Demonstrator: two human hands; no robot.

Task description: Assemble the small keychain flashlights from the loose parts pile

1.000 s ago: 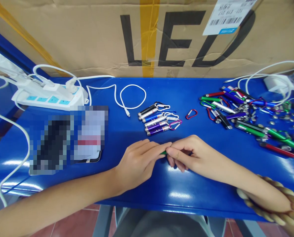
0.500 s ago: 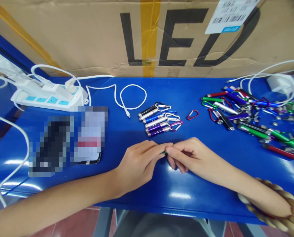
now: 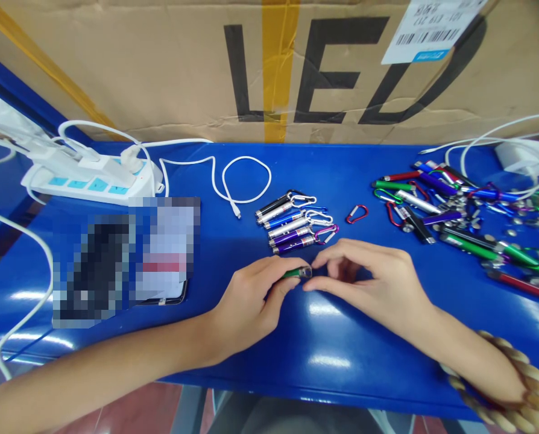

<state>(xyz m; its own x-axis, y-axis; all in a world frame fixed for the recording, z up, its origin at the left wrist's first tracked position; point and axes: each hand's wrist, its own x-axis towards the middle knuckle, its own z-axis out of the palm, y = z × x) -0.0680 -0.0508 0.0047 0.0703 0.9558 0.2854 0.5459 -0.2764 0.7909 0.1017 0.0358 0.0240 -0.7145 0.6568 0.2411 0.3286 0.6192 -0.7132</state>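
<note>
Pinched between the thumb and fingers of my left hand [image 3: 255, 295] is a small green flashlight [image 3: 293, 273], its silver end pointing right and most of its body hidden by the hand. My right hand [image 3: 378, 271] is just beyond that silver end, thumb and index finger apart, with nothing visible between them. Behind the hands lies a slanting row of several mini flashlights [image 3: 290, 223] in black, silver, blue and purple, with carabiner clips at their right ends. A loose red carabiner [image 3: 362, 212] rests to the right of the row.
A jumble of coloured flashlights [image 3: 471, 245] and small metal parts covers the right of the blue table [image 3: 233, 367]. At left are two blurred phones [image 3: 172, 241], a white power strip [image 3: 116, 184] and cables [image 3: 269, 172]. A cardboard box [image 3: 161, 66] stands behind.
My right hand has drawn back to the right from the flashlight, its thumb and index finger parting. The green body and silver end now show more in my left hand.
</note>
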